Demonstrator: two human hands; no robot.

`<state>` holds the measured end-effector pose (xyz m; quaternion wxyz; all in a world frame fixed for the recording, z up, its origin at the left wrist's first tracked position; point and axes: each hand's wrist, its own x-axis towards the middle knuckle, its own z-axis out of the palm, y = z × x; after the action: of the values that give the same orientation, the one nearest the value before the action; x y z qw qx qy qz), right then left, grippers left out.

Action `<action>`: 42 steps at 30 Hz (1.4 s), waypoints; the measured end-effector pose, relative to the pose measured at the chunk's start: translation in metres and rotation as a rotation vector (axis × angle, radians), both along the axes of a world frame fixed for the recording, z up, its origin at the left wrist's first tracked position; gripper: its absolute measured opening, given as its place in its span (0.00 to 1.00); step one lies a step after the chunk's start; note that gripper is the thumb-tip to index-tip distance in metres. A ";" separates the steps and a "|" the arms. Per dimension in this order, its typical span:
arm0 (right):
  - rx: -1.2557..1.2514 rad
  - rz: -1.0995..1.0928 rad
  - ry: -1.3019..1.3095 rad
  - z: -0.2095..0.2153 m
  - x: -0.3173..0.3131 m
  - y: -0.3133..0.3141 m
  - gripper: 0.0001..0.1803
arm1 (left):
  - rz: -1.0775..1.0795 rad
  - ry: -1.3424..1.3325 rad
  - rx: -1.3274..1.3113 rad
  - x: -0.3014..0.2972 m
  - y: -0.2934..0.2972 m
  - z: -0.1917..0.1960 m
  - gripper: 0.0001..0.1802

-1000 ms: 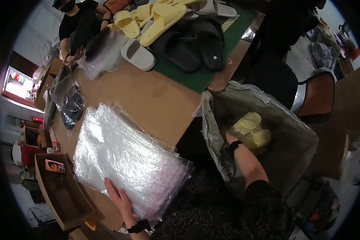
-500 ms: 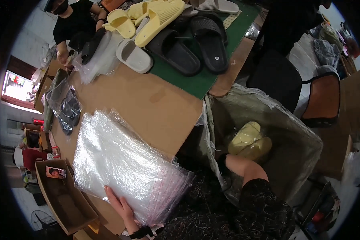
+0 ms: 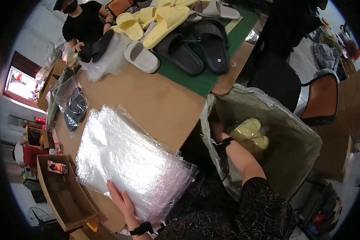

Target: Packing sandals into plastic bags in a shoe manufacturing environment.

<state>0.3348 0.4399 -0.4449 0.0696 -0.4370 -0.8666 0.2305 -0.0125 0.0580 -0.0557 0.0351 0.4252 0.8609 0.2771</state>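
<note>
My left hand [image 3: 122,202] lies flat on the near left edge of a stack of clear plastic bags [image 3: 120,148], its fingers stretched out. A woven sack [image 3: 298,156] stands open at the right, and my right forearm reaches down into it. Dim and smeared by motion, my right hand [image 3: 217,130] is near the sack's left inner wall, and its fingers cannot be made out. Beside the right wrist, a pair of yellow slides [image 3: 249,134] rests in the sack in a clear bag.
Yellow, grey and black slides [image 3: 180,52] are heaped on a green mat [image 3: 196,85] at the table's far side. Bagged dark slides [image 3: 76,108] lie left. A cardboard box [image 3: 66,196] holds a phone [image 3: 57,167]. A co-worker [image 3: 84,24] handles black slides; a chair [image 3: 321,100] stands right.
My right hand has shifted left and up inside the sack, away from the yellow slides. The left hand stays on the bags. The whole view has moved slightly.
</note>
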 end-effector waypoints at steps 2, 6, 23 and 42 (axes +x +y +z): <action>-0.008 -0.145 -0.546 -0.055 0.001 0.011 0.17 | 0.021 -0.016 0.011 -0.003 -0.006 -0.008 0.35; 0.426 -0.465 -0.717 -0.079 0.035 -0.001 0.19 | 0.012 -0.007 0.026 0.001 -0.009 -0.004 0.35; -0.910 -0.917 1.660 0.262 0.052 -0.028 0.06 | 0.030 0.014 -0.028 0.004 -0.008 0.001 0.33; -0.540 -0.901 0.821 0.052 0.070 0.020 0.26 | -0.014 0.004 0.031 -0.002 -0.010 -0.009 0.32</action>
<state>0.4049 0.4595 -0.3926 0.3715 -0.6354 -0.4143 0.5353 -0.0150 0.0480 -0.0646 0.0288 0.4321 0.8537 0.2893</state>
